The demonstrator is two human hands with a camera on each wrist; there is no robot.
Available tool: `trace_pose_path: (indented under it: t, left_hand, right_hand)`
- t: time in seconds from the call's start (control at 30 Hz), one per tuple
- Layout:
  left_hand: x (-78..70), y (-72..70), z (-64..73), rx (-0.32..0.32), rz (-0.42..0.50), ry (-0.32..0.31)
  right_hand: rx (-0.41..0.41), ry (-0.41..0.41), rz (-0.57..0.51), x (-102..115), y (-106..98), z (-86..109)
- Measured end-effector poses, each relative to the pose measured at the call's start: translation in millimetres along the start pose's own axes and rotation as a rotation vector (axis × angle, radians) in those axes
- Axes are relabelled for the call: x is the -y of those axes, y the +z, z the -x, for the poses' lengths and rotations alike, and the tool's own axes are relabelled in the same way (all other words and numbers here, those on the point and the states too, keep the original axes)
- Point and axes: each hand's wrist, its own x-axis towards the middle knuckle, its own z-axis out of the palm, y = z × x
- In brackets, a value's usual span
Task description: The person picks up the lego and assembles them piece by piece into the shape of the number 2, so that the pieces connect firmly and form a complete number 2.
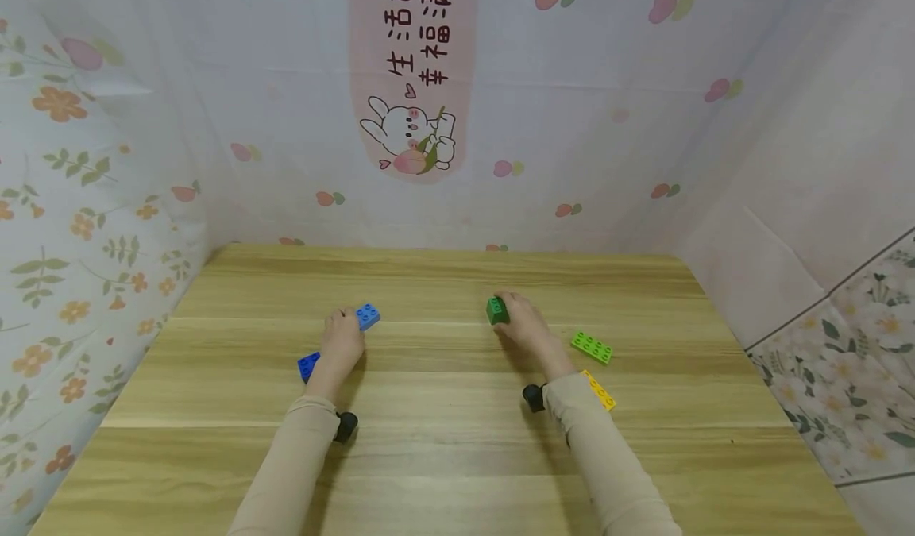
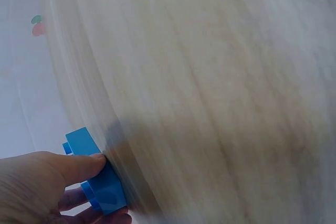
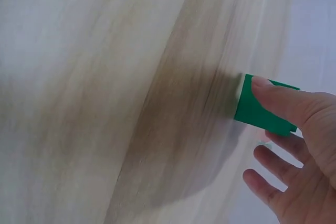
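Observation:
A light blue building brick (image 1: 368, 316) is pinched in my left hand (image 1: 343, 341), the thumb lying across its side in the left wrist view, where the brick (image 2: 109, 187) shows its studs toward the palm. My right hand (image 1: 525, 323) grips a dark green brick (image 1: 496, 310) between thumb and fingers. In the right wrist view the thumb presses one face of that green brick (image 3: 262, 103), and several fingers spread below it. Beside the left wrist lies a dark blue brick (image 1: 307, 365), partly hidden by the arm.
To the right of my right hand a lime green brick (image 1: 592, 347) lies studs up on the wooden table (image 1: 443, 425). A yellow brick (image 1: 600, 391) sits partly behind the right sleeve. Patterned cloth (image 1: 586, 123) hangs behind the table's far edge and at both sides.

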Motion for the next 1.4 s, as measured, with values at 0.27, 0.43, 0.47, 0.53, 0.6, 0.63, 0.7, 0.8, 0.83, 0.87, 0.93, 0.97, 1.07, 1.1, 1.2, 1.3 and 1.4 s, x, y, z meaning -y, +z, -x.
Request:
trace_pose_path:
  t: [0.27, 0.43, 0.47, 0.53, 0.6, 0.63, 0.7, 0.8, 0.83, 0.87, 0.93, 0.97, 1.07, 1.1, 1.2, 1.3, 1.4]
  left_hand:
    - [1.7, 1.9, -0.1, 0.002, 0.020, -0.004]
    - [2.9, 2.8, 0.3, -0.010, 0.023, 0.019]
    - [2.8, 2.8, 0.7, -0.011, 0.025, 0.020]
    - [2.9, 2.8, 1.1, -0.013, 0.029, 0.021]
    - [2.6, 2.4, 1.8, -0.016, 0.028, 0.023]
    - [2.3, 2.4, 2.0, -0.016, 0.027, 0.025]
    - [1.8, 2.0, 2.3, -0.014, 0.026, 0.033]
    - [0.0, 2.0, 2.2, 0.002, 0.025, 0.049]
    - [-0.9, 2.1, 2.2, 0.008, 0.026, 0.055]
    - [-1.8, 2.1, 2.2, 0.014, 0.029, 0.060]
    - [-3.7, 2.9, 2.3, 0.018, 0.032, 0.071]
    - [-4.7, 3.3, 2.4, 0.020, 0.031, 0.073]
    - [-8.0, 5.4, 2.9, 0.017, 0.029, 0.084]
    - [-9.4, 6.4, 2.9, 0.015, 0.027, 0.087]
    - [-14.2, 9.4, 3.0, 0.019, 0.034, 0.105]
    - [-20.1, 12.6, 3.2, 0.028, 0.054, 0.142]
    - [-26.2, 16.1, 4.3, 0.038, 0.062, 0.182]
  right_hand:
    - [0.014, 0.005, 0.004, -4.6, 2.1, 0.9]
    - [0.021, 0.022, -0.010, -5.5, 2.6, 1.0]
    - [0.023, 0.024, -0.012, -5.6, 2.5, 1.1]
    - [0.029, 0.027, -0.014, -5.7, 2.4, 1.4]
    - [0.033, 0.025, -0.015, -5.6, 2.3, 2.1]
    - [0.035, 0.028, -0.019, -5.7, 2.5, 2.2]
    - [0.035, 0.028, -0.021, -5.8, 2.9, 2.5]
    - [0.036, 0.036, -0.029, -5.8, 3.5, 2.3]
    - [0.038, 0.039, -0.031, -5.7, 3.7, 2.2]
    - [0.039, 0.040, -0.030, -5.7, 3.7, 2.1]
    - [0.044, 0.044, -0.031, -5.8, 3.7, 1.6]
    - [0.047, 0.046, -0.031, -5.8, 3.7, 1.4]
    - [0.049, 0.042, -0.027, -5.4, 2.9, 0.8]
    - [0.049, 0.039, -0.027, -5.2, 2.5, 0.8]
    - [0.046, 0.031, -0.028, -4.8, 1.9, 1.0]
    - [0.043, 0.029, -0.031, -5.1, 2.5, 0.9]
    - [0.042, 0.027, -0.022, -5.3, 3.5, 0.5]
